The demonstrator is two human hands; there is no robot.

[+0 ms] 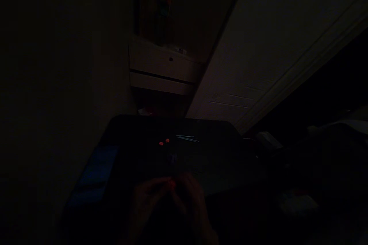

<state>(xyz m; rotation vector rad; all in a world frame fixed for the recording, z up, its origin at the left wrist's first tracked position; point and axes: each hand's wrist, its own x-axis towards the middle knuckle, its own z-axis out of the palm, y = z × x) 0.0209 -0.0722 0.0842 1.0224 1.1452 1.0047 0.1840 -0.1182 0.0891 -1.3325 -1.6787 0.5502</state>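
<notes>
The picture is very dark. Near the front edge of a dark table (pixel 224 149), my left hand (pixel 145 197) and my right hand (pixel 192 195) meet at the fingertips. Between them shows a small red-orange piece (pixel 172 183), its shape hard to make out. Both hands are closed in a pinch on it. Just beyond the fingers lies a small dark bluish-purple object (pixel 171 158). Farther back sit two small orange pieces, one on the left (pixel 161 143) and another orange piece (pixel 167 140) close by. Several thin pale blue sticks (pixel 186 138) lie to their right.
A flat blue rectangular object (pixel 99 172) lies at the table's left side. Behind the table stands a cabinet with drawers (pixel 163 65), and a pale panel (pixel 244 53) slants up at the right. A light box-like object (pixel 268 140) is beyond the table's right edge.
</notes>
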